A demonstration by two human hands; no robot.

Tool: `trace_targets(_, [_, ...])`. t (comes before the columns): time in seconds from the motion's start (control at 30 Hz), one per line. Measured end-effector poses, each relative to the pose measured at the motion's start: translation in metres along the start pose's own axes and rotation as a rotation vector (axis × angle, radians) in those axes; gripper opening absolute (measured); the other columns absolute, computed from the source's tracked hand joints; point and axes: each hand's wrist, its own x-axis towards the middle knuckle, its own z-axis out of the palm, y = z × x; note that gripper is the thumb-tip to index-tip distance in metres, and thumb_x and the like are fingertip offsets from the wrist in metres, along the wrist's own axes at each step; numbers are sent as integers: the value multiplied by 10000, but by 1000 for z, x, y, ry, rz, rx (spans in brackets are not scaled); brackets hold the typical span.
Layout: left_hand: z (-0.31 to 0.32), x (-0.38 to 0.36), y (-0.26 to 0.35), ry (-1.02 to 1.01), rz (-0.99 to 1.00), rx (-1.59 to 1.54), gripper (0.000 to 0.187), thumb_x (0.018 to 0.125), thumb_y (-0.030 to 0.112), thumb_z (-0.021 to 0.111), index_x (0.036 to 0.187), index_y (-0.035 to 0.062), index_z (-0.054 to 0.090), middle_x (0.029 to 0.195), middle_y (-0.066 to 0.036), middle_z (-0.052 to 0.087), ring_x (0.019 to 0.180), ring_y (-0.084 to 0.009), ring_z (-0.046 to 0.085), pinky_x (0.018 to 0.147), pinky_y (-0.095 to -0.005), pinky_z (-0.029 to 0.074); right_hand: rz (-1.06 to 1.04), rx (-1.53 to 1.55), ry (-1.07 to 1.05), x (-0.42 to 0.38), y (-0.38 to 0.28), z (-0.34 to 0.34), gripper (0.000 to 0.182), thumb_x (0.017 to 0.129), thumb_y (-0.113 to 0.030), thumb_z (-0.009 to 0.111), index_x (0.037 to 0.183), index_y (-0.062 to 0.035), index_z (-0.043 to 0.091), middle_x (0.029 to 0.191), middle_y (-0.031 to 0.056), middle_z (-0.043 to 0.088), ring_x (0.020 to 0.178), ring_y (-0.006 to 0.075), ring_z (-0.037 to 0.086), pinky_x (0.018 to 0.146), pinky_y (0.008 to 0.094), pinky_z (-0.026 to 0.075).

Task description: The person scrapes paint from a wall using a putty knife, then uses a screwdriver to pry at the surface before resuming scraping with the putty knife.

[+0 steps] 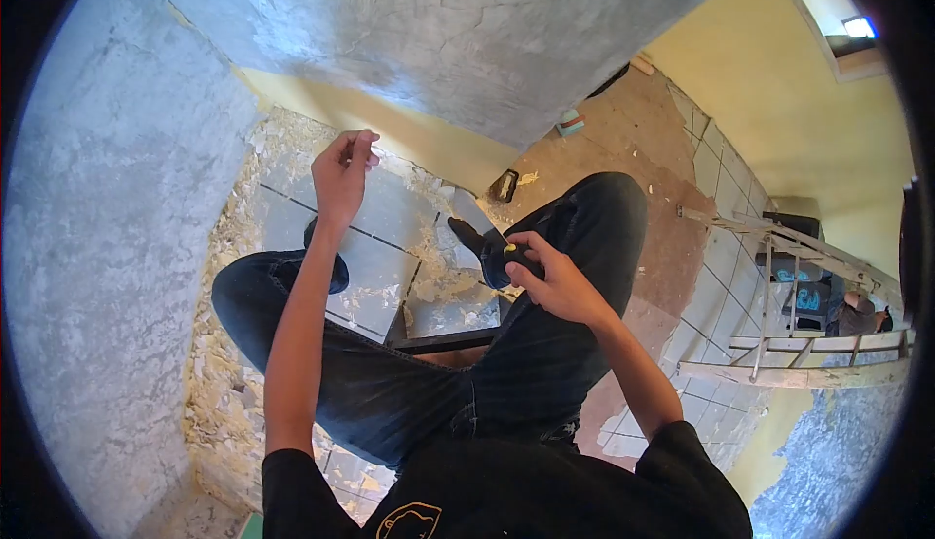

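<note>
In the head view, gripping a broad, flat, grey-metal scraper (475, 214) by its short black handle with a yellow spot (527, 260); clamping the thumb and fingers of the right hand (560, 281) around that handle; holding it between bent legs in dark blue jeans (604, 218), pointing the blade away over grey square floor tiles (375, 203) strewn with pale flakes; leaving contact between edge and floor impossible to tell; curling the left hand (343, 174) in mid-air, showing nothing held, not revealing any meeting of thumb and fingertips; probably weighing little, judging by looks; likely being stiff in the metal, with slight spring, and hardly fragile; perhaps turning slippery at the handle with dust; calling for a firm hold near the blade end of the handle, keeping clear of the possibly sharp edge.
</note>
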Motion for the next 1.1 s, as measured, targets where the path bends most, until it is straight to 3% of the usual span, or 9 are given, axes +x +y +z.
trace_targets(0.13, [1, -35, 8, 40, 48, -40, 217, 956, 214, 578, 1023, 36, 683, 804, -50, 688, 708, -90, 614, 637, -228, 475, 7, -20, 21, -24, -4, -1, 417, 944, -242, 565, 1272, -16, 440, 932, 173, 659, 825, 211, 635, 770, 348, 485])
trace_targets(0.6, [1, -93, 20, -495, -15, 491, 246, 933, 230, 588, 1096, 70, 681, 1009, -137, 695, 836, -268, 668, 780, -367, 517, -14, 228, 153, -60, -26, -19, 386, 958, -176, 551, 1282, -12, 419, 799, 32, 556, 519, 48, 453, 434, 187, 355])
trace_targets(0.77, [43, -101, -51, -706, 6, 659, 269, 926, 290, 574, 1034, 76, 698, 929, -152, 699, 830, -317, 668, 764, -407, 512, -37, 213, 112, -36, -22, -29, 387, 959, -182, 551, 1286, -19, 423, 786, 27, 549, 505, 43, 442, 427, 186, 350])
trace_targets(0.87, [82, -128, -145, -1086, -157, 718, 495, 889, 509, 529, 914, 49, 710, 963, -203, 685, 895, -367, 648, 830, -458, 484, -77, 153, 68, 10, -5, -27, 387, 955, -203, 562, 1281, -29, 446, 791, 40, 572, 524, 57, 472, 457, 205, 377])
trace_targets(0.93, [114, -173, -219, -1201, -264, 742, 585, 899, 560, 495, 982, 25, 715, 975, -212, 685, 936, -387, 634, 857, -479, 470, -122, -126, 51, 50, 3, -20, 391, 948, -234, 575, 1263, -28, 473, 826, 81, 614, 576, 92, 531, 534, 244, 427])
trace_targets(0.97, [119, -187, -202, -1308, -532, 659, 602, 907, 565, 466, 1065, 31, 695, 1016, -219, 676, 968, -388, 629, 874, -492, 465, -108, -198, 16, 68, -6, -17, 398, 942, -249, 580, 1246, -9, 488, 876, 129, 650, 656, 161, 596, 631, 306, 469])
trace_targets(1.0, [132, -212, -218, -1388, -504, 613, 613, 931, 549, 412, 1073, 18, 684, 1049, -218, 667, 977, -375, 632, 881, -504, 466, -97, -205, -22, 88, 2, -14, 398, 942, -249, 580, 1246, -9, 488, 876, 129, 650, 656, 161, 596, 631, 306, 469])
trace_targets(1.03, [145, -248, -236, -1251, -391, 530, 617, 946, 536, 379, 1070, 7, 673, 1139, -203, 645, 1073, -364, 610, 932, -479, 459, -132, -258, -32, 111, 16, -7, 397, 939, -245, 579, 1249, -15, 487, 871, 141, 656, 678, 197, 613, 653, 334, 475])
trace_targets(1.1, [135, -239, -171, -1244, -524, 549, 607, 948, 525, 369, 1085, 16, 671, 1151, -203, 641, 1086, -363, 605, 948, -475, 453, -97, -322, -70, 144, 21, 5, 380, 929, -235, 584, 1241, -40, 488, 830, 164, 661, 724, 281, 640, 695, 396, 479])
